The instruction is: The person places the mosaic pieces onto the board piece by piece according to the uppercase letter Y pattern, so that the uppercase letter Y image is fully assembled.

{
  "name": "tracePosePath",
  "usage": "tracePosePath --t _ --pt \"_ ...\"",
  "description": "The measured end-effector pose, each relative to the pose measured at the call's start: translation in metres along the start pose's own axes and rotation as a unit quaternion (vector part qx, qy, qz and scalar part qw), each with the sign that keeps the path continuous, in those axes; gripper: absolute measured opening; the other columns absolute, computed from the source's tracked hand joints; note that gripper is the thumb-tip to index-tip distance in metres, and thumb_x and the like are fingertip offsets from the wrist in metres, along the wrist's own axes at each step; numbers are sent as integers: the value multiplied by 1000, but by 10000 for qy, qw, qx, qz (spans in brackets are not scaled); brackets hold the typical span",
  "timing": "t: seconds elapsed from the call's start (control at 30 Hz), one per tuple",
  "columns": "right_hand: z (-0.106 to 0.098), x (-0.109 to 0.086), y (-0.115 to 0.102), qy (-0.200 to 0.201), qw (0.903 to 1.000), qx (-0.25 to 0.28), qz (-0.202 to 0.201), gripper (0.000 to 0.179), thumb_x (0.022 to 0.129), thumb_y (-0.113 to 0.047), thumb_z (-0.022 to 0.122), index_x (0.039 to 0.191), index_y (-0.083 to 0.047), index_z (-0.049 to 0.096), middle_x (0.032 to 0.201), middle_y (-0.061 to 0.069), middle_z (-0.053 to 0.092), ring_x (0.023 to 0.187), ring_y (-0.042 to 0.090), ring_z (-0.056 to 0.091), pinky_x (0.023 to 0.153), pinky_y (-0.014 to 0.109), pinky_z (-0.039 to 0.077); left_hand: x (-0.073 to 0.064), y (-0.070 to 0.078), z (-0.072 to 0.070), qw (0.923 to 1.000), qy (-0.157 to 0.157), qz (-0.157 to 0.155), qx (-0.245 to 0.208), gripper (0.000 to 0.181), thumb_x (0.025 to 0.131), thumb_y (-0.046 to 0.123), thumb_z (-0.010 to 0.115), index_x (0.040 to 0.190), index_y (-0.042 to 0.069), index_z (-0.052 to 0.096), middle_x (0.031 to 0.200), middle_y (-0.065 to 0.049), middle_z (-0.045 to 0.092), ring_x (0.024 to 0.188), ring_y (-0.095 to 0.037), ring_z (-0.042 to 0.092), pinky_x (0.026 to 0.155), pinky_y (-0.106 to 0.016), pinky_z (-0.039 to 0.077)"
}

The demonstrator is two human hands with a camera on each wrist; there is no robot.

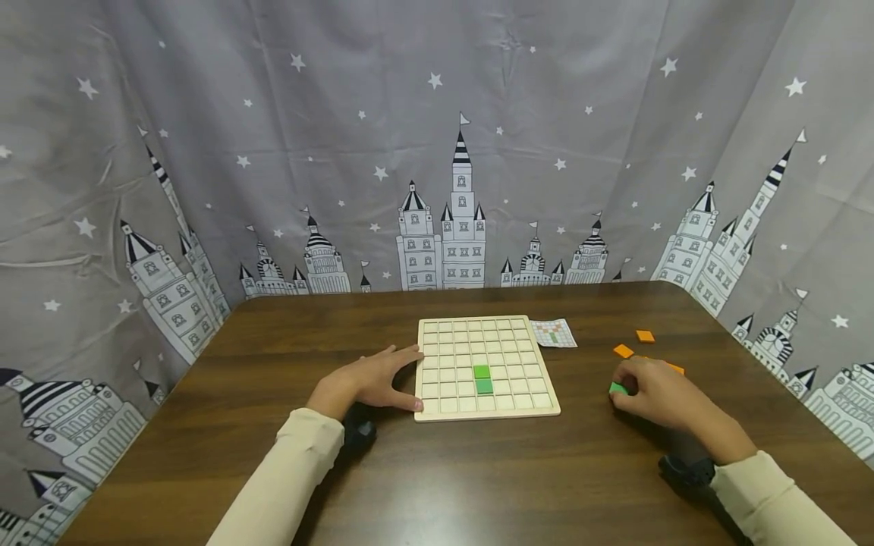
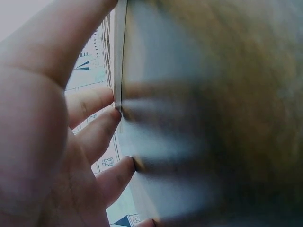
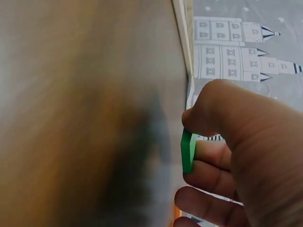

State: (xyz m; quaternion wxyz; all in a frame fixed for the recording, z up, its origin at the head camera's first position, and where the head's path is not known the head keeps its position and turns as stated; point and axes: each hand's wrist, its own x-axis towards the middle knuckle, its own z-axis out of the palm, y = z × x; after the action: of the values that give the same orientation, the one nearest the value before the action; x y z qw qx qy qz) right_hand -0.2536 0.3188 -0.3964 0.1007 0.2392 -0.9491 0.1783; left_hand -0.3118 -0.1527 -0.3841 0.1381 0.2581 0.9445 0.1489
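A pale wooden grid board (image 1: pixel 444 364) lies on the table, with two green square tiles (image 1: pixel 483 386) in neighbouring cells of one column. My left hand (image 1: pixel 375 381) rests at the board's left edge, thumb and fingers spread, fingertips touching its rim. To the right of the board, my right hand (image 1: pixel 652 390) pinches a green tile (image 3: pixel 188 152) between thumb and fingers, low over the table. Several orange tiles lie around that hand, one orange tile (image 1: pixel 623 351) just behind it and another partly hidden by it.
A small printed card (image 1: pixel 554 334) with a coloured grid pattern lies against the board's right side. Another orange tile (image 1: pixel 645 336) is farther back. The brown wooden table (image 1: pixel 328 318) ends at a grey curtain (image 1: pixel 341 98) printed with castles and stars.
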Motion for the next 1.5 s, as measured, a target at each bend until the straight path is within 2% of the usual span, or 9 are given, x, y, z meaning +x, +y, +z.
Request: tracePosePath --t 0.2,0.4,0.6,0.8,1.07,1.3,1.5 --pt "6 31 -14 -12 9999 94 -66 11 85 -14 77 86 -16 66 77 -8 54 67 7 50 60 29 45 1 0 1 10000 -25 62 8 96 83 58 78 158 14 36 165 -6 26 150 -42 17 107 -76 18" --pt "15 75 -39 2 9989 137 -458 9 84 -12 76 87 -12 68 78 -4 57 69 10 52 62 31 47 0 1 1 10000 20 56 14 96 82 57 79 157 14 37 165 -7 27 150 -42 18 107 -76 19" --pt "32 116 -66 -255 9965 155 -782 9 85 -18 75 92 -13 69 86 -4 61 75 12 55 65 31 48 -1 2 0 9999 32 94 17 96 83 57 78 157 14 37 164 -7 28 150 -43 18 106 -77 19" --pt "49 146 -86 -513 9917 232 -1155 12 85 -20 75 94 -14 70 91 -4 64 79 11 57 68 32 50 -2 2 1 10000 27 39 45 96 82 59 78 158 15 37 164 -5 28 150 -41 17 108 -75 19" --pt "61 165 -102 -957 9860 280 -1339 11 85 -18 74 93 -12 70 90 -3 63 79 12 56 72 32 50 -2 2 1 10000 68 13 32 96 81 58 79 157 16 38 165 -5 28 150 -41 18 107 -75 20" --pt "65 166 -108 -1242 9829 224 -1340 5 87 -16 72 88 -14 68 86 -2 58 76 12 51 69 33 47 -2 2 2 9999 109 74 11 94 82 56 79 156 15 39 164 -6 28 150 -42 19 106 -77 20" --pt "64 168 -111 -1400 9812 356 -1281 5 89 -14 73 91 -11 69 86 1 59 78 13 51 72 32 47 -3 2 2 10000 82 25 24 95 82 57 79 157 15 39 165 -4 27 150 -40 19 107 -75 20"
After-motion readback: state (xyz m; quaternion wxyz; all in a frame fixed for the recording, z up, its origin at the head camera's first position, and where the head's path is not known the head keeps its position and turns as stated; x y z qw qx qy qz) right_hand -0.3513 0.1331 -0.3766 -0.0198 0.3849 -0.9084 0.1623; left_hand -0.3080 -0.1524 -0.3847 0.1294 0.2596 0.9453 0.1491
